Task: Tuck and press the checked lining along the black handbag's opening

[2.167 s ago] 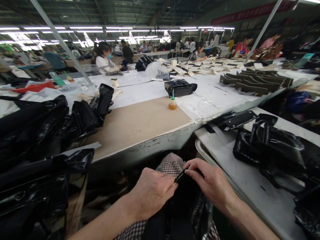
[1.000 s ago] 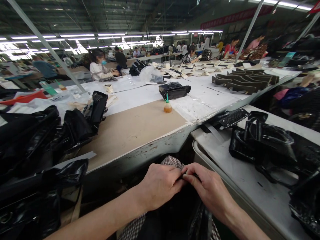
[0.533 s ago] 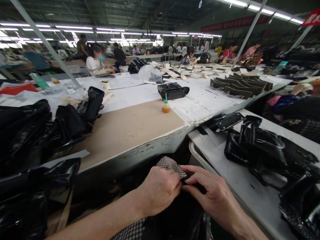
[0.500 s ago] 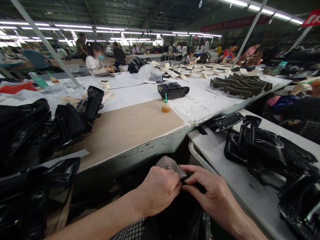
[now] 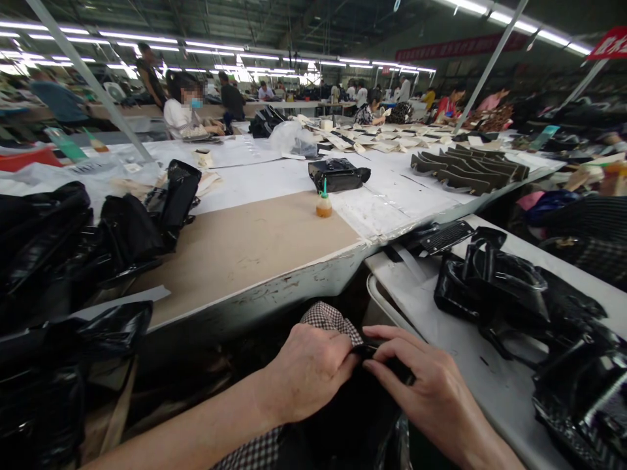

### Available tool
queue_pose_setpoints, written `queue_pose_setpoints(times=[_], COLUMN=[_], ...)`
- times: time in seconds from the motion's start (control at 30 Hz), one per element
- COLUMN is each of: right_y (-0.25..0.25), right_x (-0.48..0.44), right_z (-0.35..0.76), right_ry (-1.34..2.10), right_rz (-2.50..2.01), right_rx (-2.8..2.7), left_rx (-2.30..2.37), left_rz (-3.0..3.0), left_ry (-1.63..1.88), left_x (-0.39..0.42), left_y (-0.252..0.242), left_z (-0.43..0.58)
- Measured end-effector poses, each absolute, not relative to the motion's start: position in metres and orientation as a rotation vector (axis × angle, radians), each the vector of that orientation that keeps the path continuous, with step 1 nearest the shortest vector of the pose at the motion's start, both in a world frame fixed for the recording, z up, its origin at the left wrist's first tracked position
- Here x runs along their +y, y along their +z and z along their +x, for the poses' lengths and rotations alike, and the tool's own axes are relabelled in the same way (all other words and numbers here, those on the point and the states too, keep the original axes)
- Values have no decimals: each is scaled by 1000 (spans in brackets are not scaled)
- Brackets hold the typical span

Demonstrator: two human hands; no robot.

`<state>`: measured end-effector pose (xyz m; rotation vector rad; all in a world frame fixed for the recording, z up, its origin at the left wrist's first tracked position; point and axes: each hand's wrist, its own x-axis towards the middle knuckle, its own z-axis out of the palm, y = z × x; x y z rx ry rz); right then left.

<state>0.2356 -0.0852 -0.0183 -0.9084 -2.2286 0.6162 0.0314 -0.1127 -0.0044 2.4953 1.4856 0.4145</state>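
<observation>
In front of me, below the table edge, is a dark black bag (image 5: 343, 418), its lower part lost in shadow. My left hand (image 5: 313, 372) is closed on its upper edge, the fingertips tucked out of sight. Thumb and fingers of my right hand (image 5: 421, 372) pinch the same black edge a short way to the right. Black-and-white checked cloth (image 5: 329, 317) bulges up just behind my left hand. More checked cloth (image 5: 255, 452) shows beneath my left forearm; whether the two pieces join is hidden.
Shiny black bags lie heaped at the left (image 5: 44, 241) and on the white side table (image 5: 401, 277) at right. A glue bottle (image 5: 323, 206) with a green nozzle stands on brown board (image 5: 255, 241), near another black bag (image 5: 337, 175). Several people work farther back.
My right hand has shifted slightly right, away from the left, and more of the black edge shows between them. My left hand keeps its hold. The view has moved a little.
</observation>
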Motion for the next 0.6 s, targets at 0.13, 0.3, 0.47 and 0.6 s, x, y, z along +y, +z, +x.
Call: queue_pose_setpoints(times=[0.13, 0.3, 0.47, 0.6], right_y=[-20, -30, -38, -38], right_x=[-84, -84, -86, -87], right_z=[237, 233, 228, 225], right_ry=[716, 791, 738, 673], right_rz=[-919, -928, -913, -908], right_rx=[-2195, -2076, -1995, -1958], left_rx=[1469, 1454, 1422, 1407], left_rz=[2474, 2490, 2513, 2527], left_ry=[420, 411, 383, 382], left_x=[-113, -112, -110, -111], left_y=[-6, -6, -6, -5], left_z=[31, 30, 31, 33])
